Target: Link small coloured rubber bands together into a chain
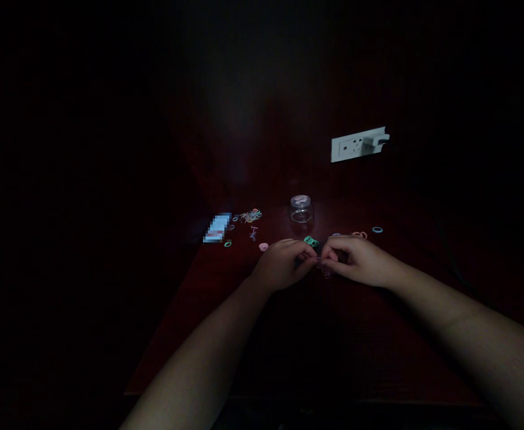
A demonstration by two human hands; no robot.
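My left hand (285, 264) and my right hand (358, 260) meet over the dark red table, fingertips nearly touching. Both pinch a thin, pale purplish hair tie (318, 258) that spans the small gap between them. Just below it lie pinkish hair ties (326, 273), dim and partly hidden by my right fingers. A cluster of green hair ties (310, 241) rests right behind the fingertips. Beside my left wrist is a pink hair tie bundle (264, 246). Orange hair ties (360, 235) show behind my right hand, with a blue hair tie (377, 229) farther right.
A clear lidded jar (301, 210) stands behind my hands. Mixed hair ties (252, 215) lie piled at the back left, near a lit phone (218, 227). On the wall, a socket panel (343, 149) holds a white plug (375, 141). The room is very dark.
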